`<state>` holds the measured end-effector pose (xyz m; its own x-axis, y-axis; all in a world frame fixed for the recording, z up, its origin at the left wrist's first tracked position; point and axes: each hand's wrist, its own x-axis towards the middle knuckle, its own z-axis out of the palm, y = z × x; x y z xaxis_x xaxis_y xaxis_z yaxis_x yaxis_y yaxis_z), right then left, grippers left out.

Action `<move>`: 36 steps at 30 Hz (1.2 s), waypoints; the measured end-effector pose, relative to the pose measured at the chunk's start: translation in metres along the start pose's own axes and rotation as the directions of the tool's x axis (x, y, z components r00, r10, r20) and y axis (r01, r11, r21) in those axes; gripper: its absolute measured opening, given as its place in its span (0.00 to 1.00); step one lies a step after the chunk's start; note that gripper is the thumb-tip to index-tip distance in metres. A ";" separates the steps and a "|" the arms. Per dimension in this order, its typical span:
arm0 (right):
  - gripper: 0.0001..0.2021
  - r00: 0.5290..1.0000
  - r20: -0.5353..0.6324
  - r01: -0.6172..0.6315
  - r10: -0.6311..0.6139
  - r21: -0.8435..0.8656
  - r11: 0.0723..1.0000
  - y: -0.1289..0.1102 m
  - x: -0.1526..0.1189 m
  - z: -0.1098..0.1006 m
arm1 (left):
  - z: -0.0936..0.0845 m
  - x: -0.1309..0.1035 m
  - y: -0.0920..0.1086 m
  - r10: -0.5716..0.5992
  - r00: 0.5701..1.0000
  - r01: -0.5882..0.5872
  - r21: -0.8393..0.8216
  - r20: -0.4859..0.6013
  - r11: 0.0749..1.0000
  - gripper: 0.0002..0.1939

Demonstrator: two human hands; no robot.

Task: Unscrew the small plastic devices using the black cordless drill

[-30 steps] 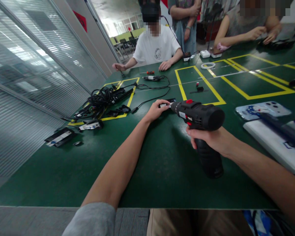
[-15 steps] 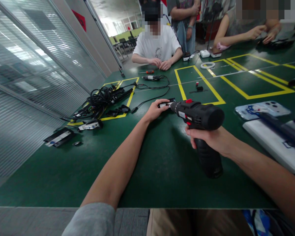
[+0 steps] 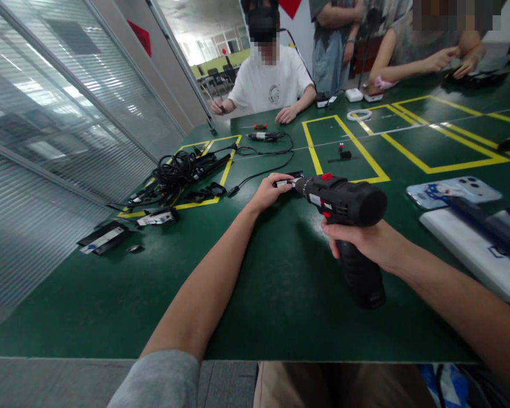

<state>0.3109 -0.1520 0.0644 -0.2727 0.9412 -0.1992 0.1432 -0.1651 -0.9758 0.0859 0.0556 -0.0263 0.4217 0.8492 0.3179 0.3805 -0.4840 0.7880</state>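
My right hand (image 3: pixel 359 241) is wrapped round the grip of a black cordless drill (image 3: pixel 344 198) with red switches. The drill lies level, its chuck pointing left and away from me. At the chuck's tip, my left hand (image 3: pixel 270 192) is closed on a small black and silver part (image 3: pixel 285 182) against the table. The drill's bit meets or nearly meets that part; the exact contact is too small to make out. My fingers hide much of the part.
A heap of black cables (image 3: pixel 182 173) lies to the left, near dark adapter-like boxes (image 3: pixel 104 237). On the right are a phone (image 3: pixel 454 190) and a white case-like object (image 3: pixel 467 243). Yellow tape (image 3: pixel 467 168) marks the green table (image 3: pixel 276 294). A person in white (image 3: pixel 276 79) sits opposite.
My hands, the drill and the small part stay almost still. Across the table, the person in white has raised one hand and moved it to the left, away from the other.
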 end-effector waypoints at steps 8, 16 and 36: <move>0.02 1.000 0.007 -0.003 0.003 0.009 1.000 0.001 0.000 -0.001 | 0.001 0.000 0.002 -0.019 1.000 0.019 -0.010 -0.021 1.000 0.17; 0.02 1.000 0.001 -0.012 0.012 0.018 1.000 0.000 0.000 0.001 | 0.001 0.000 -0.002 -0.020 0.999 0.020 -0.009 -0.032 1.000 0.16; 0.02 0.999 -0.006 -0.041 0.041 0.015 0.999 -0.001 -0.001 0.001 | 0.001 0.000 0.000 -0.017 0.999 0.016 -0.009 -0.040 1.000 0.16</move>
<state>0.3098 -0.1528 0.0658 -0.2611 0.9354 -0.2385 0.1400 -0.2078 -0.9681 0.0872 0.0552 -0.0268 0.3817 0.8649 0.3260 0.3795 -0.4682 0.7980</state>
